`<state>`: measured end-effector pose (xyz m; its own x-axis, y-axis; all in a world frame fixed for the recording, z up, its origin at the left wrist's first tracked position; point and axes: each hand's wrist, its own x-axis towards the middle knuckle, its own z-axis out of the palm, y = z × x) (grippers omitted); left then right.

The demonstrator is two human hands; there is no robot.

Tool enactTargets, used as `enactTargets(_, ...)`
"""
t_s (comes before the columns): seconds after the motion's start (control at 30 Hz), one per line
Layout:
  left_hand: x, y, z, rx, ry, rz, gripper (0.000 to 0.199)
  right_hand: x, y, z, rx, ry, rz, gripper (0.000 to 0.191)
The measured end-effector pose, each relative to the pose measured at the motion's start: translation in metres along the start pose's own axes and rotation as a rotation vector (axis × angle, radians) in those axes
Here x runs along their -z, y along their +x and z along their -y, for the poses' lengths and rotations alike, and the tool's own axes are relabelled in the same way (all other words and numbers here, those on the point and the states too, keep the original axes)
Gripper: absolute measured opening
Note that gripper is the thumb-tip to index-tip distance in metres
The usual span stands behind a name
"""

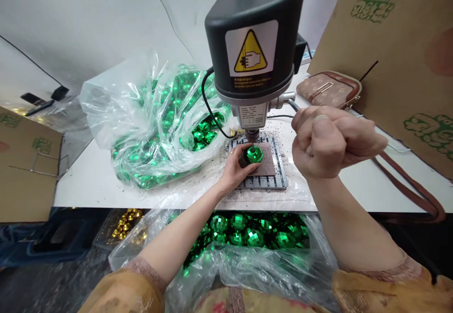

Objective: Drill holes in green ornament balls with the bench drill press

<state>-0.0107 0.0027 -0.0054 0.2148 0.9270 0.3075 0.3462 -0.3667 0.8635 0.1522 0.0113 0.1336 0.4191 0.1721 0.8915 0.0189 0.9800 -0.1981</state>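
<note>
Under the black drill press [253, 39], my left hand [238, 165] holds a shiny green faceted ball [255, 154] from its left side, thumb in front and fingers behind. The ball rests on a brown square pad [269, 162] over the grey slotted base plate [281, 176]. The drill's tip meets the top of the ball or is just above it; I cannot tell which. My right hand [331, 140] is closed in a fist around the press's metal lever [293, 105], right of the drill head.
A clear bag of green balls [159, 114] lies left of the press; another open bag of them [247, 230] is below the table edge. Cardboard boxes [399, 58] flank the table. A patterned purse [325, 88] lies behind my right hand. Dark shavings surround the base.
</note>
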Motion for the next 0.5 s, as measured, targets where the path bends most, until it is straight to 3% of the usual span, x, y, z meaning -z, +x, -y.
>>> enactTargets(0.23, 0.001, 0.0, -0.002, 0.002, 0.023, -0.013, 0.06, 0.004, -0.007, -0.003, 0.031, -0.003, 0.031, 0.056)
enactTargets(0.4, -0.002, 0.001, -0.004, 0.042, -0.018, -0.011, 0.061, -0.019, 0.025, 0.004, -0.128, -0.015, -0.093, 0.051)
enactTargets(0.5, -0.002, -0.001, -0.011, 0.063, -0.006, -0.072, 0.058, -0.03, 0.048, 0.006, -0.212, 0.037, -0.076, 0.044)
